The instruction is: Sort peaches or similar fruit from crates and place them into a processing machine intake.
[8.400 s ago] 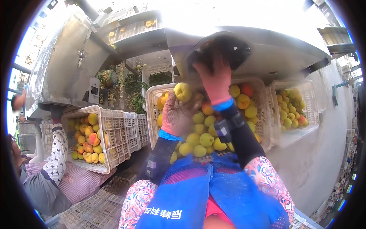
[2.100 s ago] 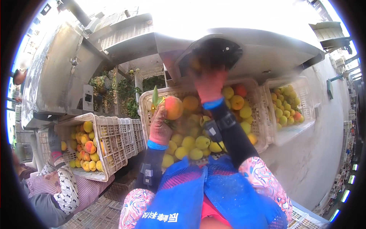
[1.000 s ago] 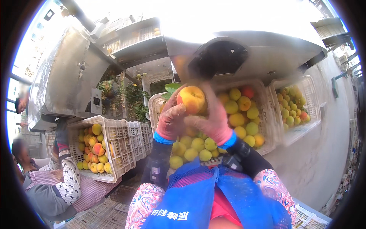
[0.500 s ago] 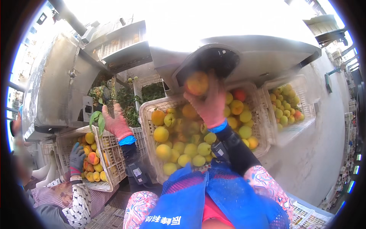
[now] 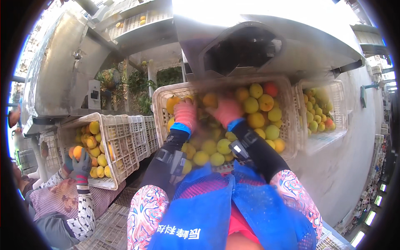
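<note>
Reaching into the white plastic crate [image 5: 287, 89] of yellow fruit [image 5: 233, 129], our left hand [image 5: 185, 114] and right hand [image 5: 227, 111] blur mid-motion; whether they grip anything, we cannot tell. Most fruit apparently remains unhandled. The dark chute opening [image 5: 246, 48] hangs just above; neighbouring crates [image 5: 125, 141] crowd both sides, leaving little room.

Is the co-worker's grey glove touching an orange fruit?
Touching. The head view shows the co-worker's grey gloved hand wrapped round an orange round fruit at the edge of the white plastic lattice crate, no gap between.
</note>
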